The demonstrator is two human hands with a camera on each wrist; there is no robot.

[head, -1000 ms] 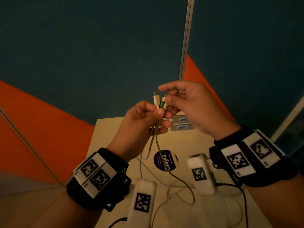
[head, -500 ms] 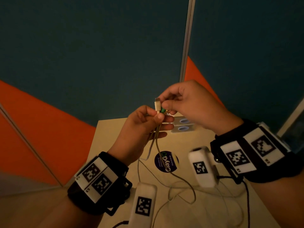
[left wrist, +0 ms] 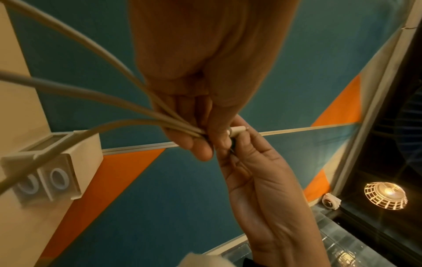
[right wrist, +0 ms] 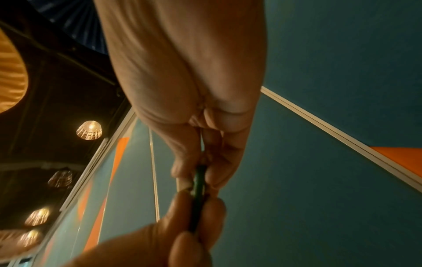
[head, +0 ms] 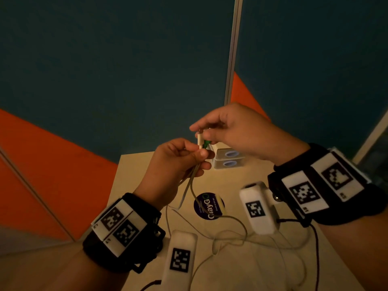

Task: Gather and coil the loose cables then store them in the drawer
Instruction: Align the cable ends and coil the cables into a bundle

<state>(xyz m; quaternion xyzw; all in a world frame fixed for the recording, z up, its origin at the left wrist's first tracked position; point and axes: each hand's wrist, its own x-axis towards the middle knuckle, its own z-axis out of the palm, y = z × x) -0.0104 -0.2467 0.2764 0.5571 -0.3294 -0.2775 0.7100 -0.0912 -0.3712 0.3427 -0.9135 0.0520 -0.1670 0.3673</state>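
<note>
Both hands have risen slightly; the right hand (head: 237, 133) now closes its fingertips over the plug ends it only neared before. Left hand (head: 178, 164) pinches the cables (head: 190, 181) just below the white and green plugs (head: 202, 141), held in open air above the worktop (head: 134, 171). Slack trails down across the worktop, near the round sticker (head: 209, 205); the small drawers (head: 228, 159) stand by its far edge.
</note>
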